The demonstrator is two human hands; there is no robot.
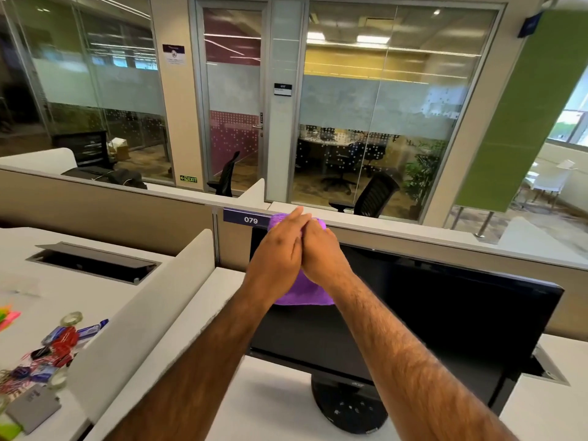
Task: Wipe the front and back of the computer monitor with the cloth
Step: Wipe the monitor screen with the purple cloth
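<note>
Head view: left hand (280, 249) and right hand (321, 249) are pressed together, bunching the purple cloth (302, 291) at the upper left corner of the monitor (445, 310), which stands on the desk (273, 393) near its back edge.

Risk, as judged: two-handed pressure high on the panel could tip it backward on its round stand (346, 405).

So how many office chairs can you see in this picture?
4 that I can tell: one black chair by the glass door, one beyond the partition right of it, and two in the meeting room. Others may be hidden.
</note>
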